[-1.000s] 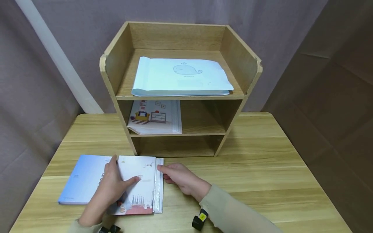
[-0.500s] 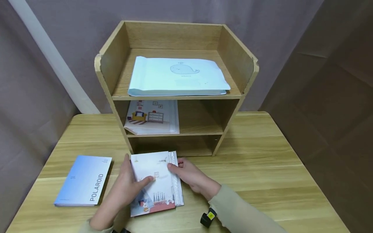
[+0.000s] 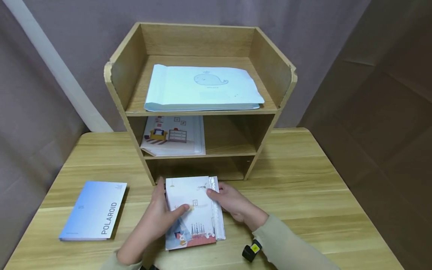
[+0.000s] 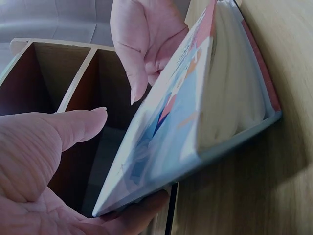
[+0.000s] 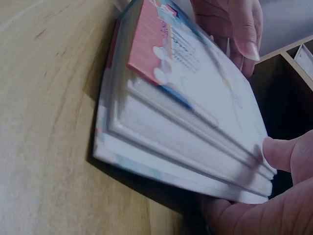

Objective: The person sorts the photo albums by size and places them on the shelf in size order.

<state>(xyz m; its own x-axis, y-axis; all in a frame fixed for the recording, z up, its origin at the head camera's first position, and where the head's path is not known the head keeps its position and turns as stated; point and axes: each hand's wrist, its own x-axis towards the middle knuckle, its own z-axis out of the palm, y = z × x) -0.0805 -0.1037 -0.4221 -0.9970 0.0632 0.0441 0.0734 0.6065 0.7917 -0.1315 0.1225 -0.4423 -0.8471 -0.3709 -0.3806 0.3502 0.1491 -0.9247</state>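
Observation:
Between the two hands is a small photo album [image 3: 199,221], its white cover printed with a drawn scene above a red lower edge. Clear sleeves and a back cover stick out past the front cover on its right. My left hand [image 3: 160,215] lies along the spine, fingers reaching under it. Its thumb stands over the cover, with a gap beneath it in the left wrist view. My right hand [image 3: 237,206] pinches the album's right edge, thumb on top and fingers hidden below. In the right wrist view the album [image 5: 200,68] tilts close over the table.
A blue album marked POLAROID [image 3: 92,210] lies at the left of the table [image 3: 303,187]. Behind the hands stands a wooden shelf unit [image 3: 202,41]. A white album with a whale [image 3: 185,90] lies on top, and an illustrated album [image 3: 195,144] lies on the middle level.
Both hands have carried the white album to the right, in front of the shelf unit. The blue album, partly covered before, now shows whole. The camera has shifted slightly.

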